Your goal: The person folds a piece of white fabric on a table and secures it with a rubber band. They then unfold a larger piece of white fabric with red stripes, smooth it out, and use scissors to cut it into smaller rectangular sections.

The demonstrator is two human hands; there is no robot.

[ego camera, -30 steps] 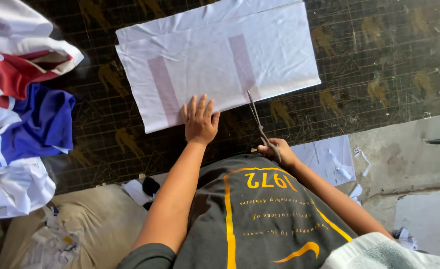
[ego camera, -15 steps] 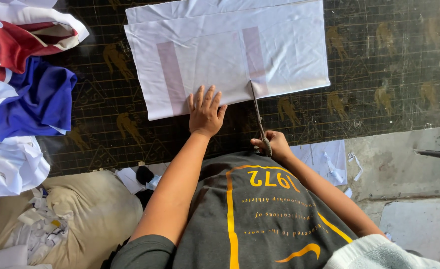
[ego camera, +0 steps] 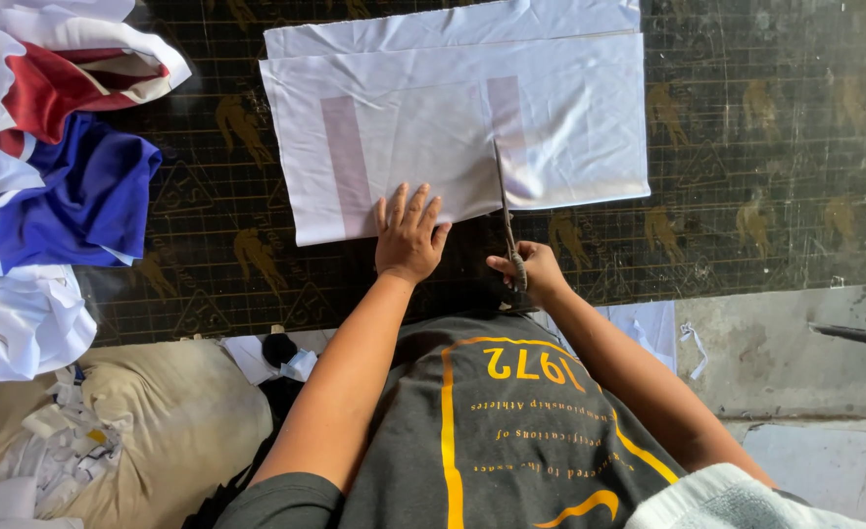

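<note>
A folded sheet of white fabric (ego camera: 570,108) lies flat on a dark gridded cutting mat (ego camera: 746,176). My left hand (ego camera: 408,235) presses its near edge down, fingers spread. My right hand (ego camera: 531,269) grips a pair of scissors (ego camera: 506,211) whose blades point away from me and reach into the fabric along the edge of a faint pinkish strip. A second pinkish strip (ego camera: 345,157) shows through the cloth further left.
A heap of white, red and blue garments (ego camera: 51,167) sits at the left of the mat. A beige sack with white scraps (ego camera: 129,431) lies below it. White offcuts (ego camera: 649,323) hang near my right elbow, above a grey concrete floor (ego camera: 795,343).
The scissors have advanced further into the white fabric, away from me. My left hand stays pressed on the near edge. The view has shifted slightly.
</note>
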